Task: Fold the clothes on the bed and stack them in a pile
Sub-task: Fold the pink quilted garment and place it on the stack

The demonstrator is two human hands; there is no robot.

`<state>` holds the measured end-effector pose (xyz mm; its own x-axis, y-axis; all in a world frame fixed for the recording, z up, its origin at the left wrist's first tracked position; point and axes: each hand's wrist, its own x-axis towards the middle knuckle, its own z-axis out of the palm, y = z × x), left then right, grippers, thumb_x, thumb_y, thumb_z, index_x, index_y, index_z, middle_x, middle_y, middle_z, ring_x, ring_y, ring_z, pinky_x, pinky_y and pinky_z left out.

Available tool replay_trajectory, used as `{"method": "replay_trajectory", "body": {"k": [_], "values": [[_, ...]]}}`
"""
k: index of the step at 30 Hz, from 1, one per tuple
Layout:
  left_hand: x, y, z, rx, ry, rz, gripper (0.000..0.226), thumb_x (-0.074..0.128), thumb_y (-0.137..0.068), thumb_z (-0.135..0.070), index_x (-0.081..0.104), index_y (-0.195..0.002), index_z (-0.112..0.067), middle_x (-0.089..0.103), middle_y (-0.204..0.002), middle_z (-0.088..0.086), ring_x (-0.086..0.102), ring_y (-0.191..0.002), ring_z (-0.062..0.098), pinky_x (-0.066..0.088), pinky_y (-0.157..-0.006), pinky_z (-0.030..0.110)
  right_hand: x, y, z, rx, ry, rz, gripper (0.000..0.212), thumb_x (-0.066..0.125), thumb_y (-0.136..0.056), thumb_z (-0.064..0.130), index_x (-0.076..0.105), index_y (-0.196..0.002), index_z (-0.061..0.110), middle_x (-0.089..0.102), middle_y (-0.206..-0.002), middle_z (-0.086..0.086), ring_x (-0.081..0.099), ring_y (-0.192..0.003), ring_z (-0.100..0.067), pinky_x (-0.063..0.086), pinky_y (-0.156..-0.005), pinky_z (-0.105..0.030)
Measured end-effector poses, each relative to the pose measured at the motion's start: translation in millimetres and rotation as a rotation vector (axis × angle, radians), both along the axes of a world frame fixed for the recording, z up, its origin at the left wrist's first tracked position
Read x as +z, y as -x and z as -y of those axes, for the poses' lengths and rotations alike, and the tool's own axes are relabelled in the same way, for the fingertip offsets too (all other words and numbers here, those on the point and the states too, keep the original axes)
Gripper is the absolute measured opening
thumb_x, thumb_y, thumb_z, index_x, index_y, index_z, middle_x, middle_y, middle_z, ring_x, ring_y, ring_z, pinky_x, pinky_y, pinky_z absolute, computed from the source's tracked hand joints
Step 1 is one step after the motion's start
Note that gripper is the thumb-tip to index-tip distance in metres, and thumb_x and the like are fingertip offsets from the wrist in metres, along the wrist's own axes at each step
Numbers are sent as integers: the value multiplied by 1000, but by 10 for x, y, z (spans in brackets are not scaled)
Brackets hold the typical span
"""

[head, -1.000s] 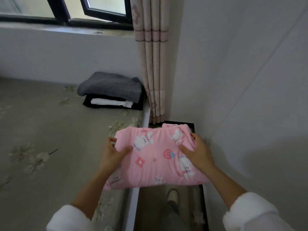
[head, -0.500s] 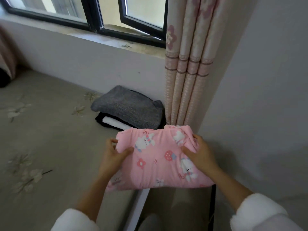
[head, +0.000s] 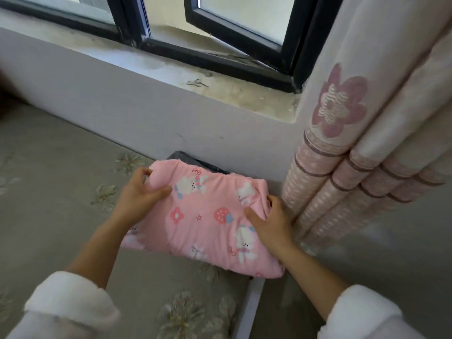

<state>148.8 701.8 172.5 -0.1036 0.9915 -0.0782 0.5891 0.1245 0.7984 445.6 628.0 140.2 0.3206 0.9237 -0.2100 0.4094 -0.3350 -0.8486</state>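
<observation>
Both my hands hold one folded pink cartoon-print cotton garment [head: 208,216]: left hand [head: 139,194] clasps its left edge, right hand [head: 271,223] its right edge. It sits over a dark grey folded garment [head: 181,157], at the corner of the beige floral bed [head: 61,192], beside the pink-banded curtain [head: 354,167].

The bed [head: 61,204], covered in a beige flowered sheet, carries a dark folded pile [head: 186,159] at its one o'clock corner, mostly hidden under pink cloth [head: 205,216].

Curtain [head: 362,167] crowds the right; bed [head: 49,192] lies open leftward.
</observation>
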Motion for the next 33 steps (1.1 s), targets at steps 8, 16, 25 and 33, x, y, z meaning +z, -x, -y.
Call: {"method": "replay_trajectory", "body": {"k": [8, 16, 25, 33], "values": [[-40, 27, -1555, -165, -56, -291, 45, 75, -75, -42, 48, -109, -30, 60, -99, 8, 57, -91, 31, 45, -73, 38, -365, 375, -910, -214, 204, -218, 67, 71, -74, 49, 42, -126, 19, 61, -111, -2, 61, -94, -20, 53, -84, -40], [-1003, -144, -1535, -113, 171, -651, 59, 38, -96, -49, 19, -150, -33, 12, -159, 10, 10, -145, 30, 6, -112, 59, -660, 570, -1155, -161, 465, 152, 90, 56, -83, 59, 13, -151, 19, 24, -152, -16, 27, -136, -36, 24, -112, -50], [-1343, -107, -1096, -127, 192, -581, 66, 7, -84, -68, 2, -147, -50, -12, -160, -6, -19, -145, 24, -15, -111, 56, -849, 804, -1019, 572, 74, 594, 57, 7, -90, 67, -12, -142, 57, -26, -154, 15, -35, -139, -14, -16, -116, -42], [-1889, -74, -1045, -57, 153, -577, 65, 7, -87, -68, -9, -147, -48, -13, -160, -5, -19, -145, 22, -17, -112, 52, -1400, 957, -1030, 572, 81, 676, 60, 8, -94, 61, -10, -149, 45, -16, -160, 4, -24, -145, -23, -7, -118, -48]]}}
